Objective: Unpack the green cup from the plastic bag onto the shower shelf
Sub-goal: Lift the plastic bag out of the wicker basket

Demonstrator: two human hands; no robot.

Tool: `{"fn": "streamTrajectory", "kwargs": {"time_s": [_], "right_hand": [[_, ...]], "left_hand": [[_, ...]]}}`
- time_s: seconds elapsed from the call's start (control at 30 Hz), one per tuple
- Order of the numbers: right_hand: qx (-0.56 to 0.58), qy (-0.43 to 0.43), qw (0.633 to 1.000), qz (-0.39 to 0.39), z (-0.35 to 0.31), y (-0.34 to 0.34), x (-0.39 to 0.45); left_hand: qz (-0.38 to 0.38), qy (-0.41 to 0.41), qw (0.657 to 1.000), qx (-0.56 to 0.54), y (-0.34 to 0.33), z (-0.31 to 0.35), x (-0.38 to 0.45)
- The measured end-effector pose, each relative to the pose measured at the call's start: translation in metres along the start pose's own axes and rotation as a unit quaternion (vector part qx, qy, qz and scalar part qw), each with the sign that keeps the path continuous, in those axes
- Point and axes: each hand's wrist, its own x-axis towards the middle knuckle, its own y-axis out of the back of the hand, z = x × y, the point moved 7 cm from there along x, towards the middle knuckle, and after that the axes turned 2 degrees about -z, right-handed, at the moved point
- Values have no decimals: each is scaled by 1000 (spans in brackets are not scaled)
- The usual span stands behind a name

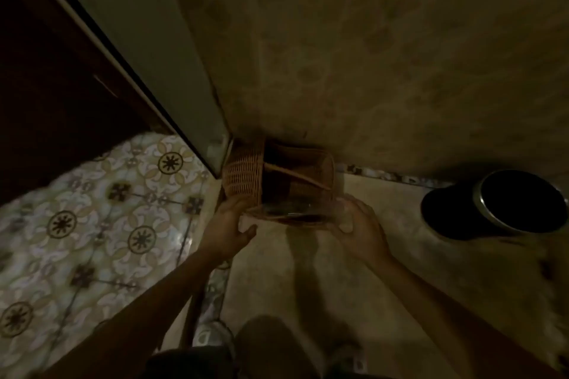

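Observation:
The room is dim. A clear plastic bag [308, 214] stretches between my two hands just above the near rim of a wicker basket [246, 175] that stands on the floor in the wall corner. Something dark shows through the bag, but I cannot make out a green cup. My left hand [229, 229] pinches the bag's left end at the basket's near-left corner, thumb underneath. My right hand [358, 226] grips the bag's right end, fingers curled over the plastic. No shower shelf is in view.
A black round bin [492, 209] with a metal rim stands on the floor to the right. A door edge [172, 86] runs down to the basket on the left, with patterned floor tiles [92, 218] beyond it. My knees [268, 348] are at the bottom.

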Motion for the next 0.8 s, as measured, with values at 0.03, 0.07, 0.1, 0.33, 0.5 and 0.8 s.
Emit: {"fn": "streamTrajectory", "kwargs": {"time_s": [0.03,0.07,0.1,0.33,0.5,0.8], "right_hand": [[-4,17,1000,0,4,-10,6],[-4,23,1000,-8,8,-19,12],[-6,29,1000,-10,15,-27,19],[16,108,994,13,39,-53,55],[57,150,986,42,38,-45,66],[122,170,973,102,51,-25,109]], "left_hand": [[-5,-6,1000,2,-11,-7,7],[-7,-12,1000,3,-19,-12,13],[-8,-26,1000,10,-28,-17,21],[-2,-168,986,15,-63,-34,67],[41,-223,974,17,-57,-36,80],[54,-223,972,-53,-38,-33,115]]}}
